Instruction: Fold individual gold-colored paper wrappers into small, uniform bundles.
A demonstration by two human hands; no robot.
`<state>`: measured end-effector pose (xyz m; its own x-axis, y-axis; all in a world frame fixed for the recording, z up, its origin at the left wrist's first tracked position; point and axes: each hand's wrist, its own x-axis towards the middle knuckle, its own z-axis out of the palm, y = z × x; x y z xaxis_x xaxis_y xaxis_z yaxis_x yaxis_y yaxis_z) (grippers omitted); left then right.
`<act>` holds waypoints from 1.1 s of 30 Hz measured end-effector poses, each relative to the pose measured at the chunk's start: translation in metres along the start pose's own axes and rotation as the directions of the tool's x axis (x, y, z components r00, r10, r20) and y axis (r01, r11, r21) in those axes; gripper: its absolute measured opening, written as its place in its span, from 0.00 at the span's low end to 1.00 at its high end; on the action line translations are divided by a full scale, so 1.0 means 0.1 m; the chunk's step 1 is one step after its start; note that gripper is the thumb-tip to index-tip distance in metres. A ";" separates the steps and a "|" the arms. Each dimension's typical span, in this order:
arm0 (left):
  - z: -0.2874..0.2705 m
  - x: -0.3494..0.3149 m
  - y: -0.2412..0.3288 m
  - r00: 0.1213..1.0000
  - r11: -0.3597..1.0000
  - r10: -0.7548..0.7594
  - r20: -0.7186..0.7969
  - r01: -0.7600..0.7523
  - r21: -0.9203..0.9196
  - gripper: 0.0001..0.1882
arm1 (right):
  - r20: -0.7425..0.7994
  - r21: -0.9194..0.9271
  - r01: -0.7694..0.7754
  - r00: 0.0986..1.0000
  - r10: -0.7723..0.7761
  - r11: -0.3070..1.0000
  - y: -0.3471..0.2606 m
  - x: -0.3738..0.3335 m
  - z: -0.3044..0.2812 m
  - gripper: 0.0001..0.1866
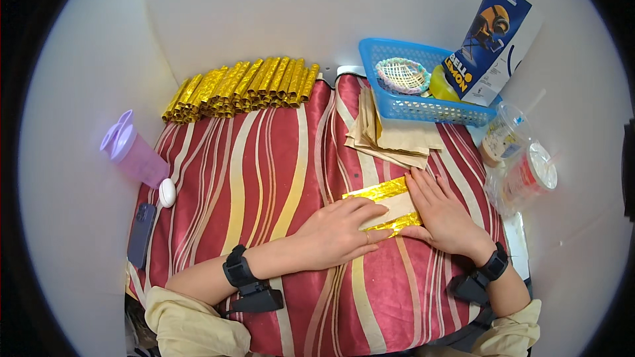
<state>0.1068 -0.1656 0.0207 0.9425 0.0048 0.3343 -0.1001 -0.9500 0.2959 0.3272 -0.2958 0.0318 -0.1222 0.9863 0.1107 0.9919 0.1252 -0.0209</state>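
Note:
A rectangle of gold foil paper (pixel 374 192) with a pale, bare middle strip lies on the striped cloth in front of me. My left hand (pixel 340 230) rests flat over its left part, fingers stretched out and open. Along its right edge presses my right hand (pixel 446 215), open too, with fingers straight and thumb apart near the lower corner. The paper's left end is partly hidden beneath my left hand. Beyond the right hand sits a loose stack of tan paper sheets (pixel 403 139).
Several rolled gold tubes (pixel 245 86) are piled at the back left. A blue basket (pixel 430 109) stands back right, holding a blue printed box (pixel 489 39). Plastic cups (pixel 529 172) stand at right. At left are a purple cup (pixel 135 155), a white oval object (pixel 167 193) and a phone (pixel 141 235).

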 end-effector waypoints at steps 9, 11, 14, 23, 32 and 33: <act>-0.07 -0.03 -0.22 0.967 0.917 0.053 -0.250 0.052 0.395 0.14 | -0.160 -0.090 -0.064 0.986 0.048 0.994 -0.20 -0.12 -0.41 0.26; -0.07 -0.01 -0.22 0.968 0.943 -0.002 -0.252 0.085 0.321 0.13 | -0.098 -0.015 -0.073 0.993 0.071 0.997 -0.24 -0.11 -0.47 0.23; -0.07 -0.01 -0.20 0.972 0.975 -0.084 -0.221 0.126 0.185 0.14 | -0.029 0.115 -0.021 0.999 0.024 0.993 -0.22 -0.08 -0.44 0.17; -0.06 0.00 -0.10 0.983 0.973 -0.167 -0.069 0.176 0.148 0.27 | -0.095 0.306 0.124 0.991 -0.099 0.944 0.03 0.06 -0.19 0.29; 0.09 0.00 -0.32 0.990 0.957 -0.046 -0.131 0.006 -0.291 0.11 | -0.250 0.226 0.123 0.966 -0.065 0.966 0.04 0.16 -0.09 0.30; 0.04 0.01 -0.26 0.994 0.956 -0.057 -0.096 0.027 -0.291 0.10 | -0.143 0.326 0.079 0.989 -0.033 0.942 0.05 0.14 -0.10 0.27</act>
<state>0.1114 -0.1418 0.0092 0.9118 0.0890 0.4009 -0.1632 -0.8173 0.5526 0.3306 -0.2822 0.0431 -0.1490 0.9561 0.2525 0.9137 0.2307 -0.3345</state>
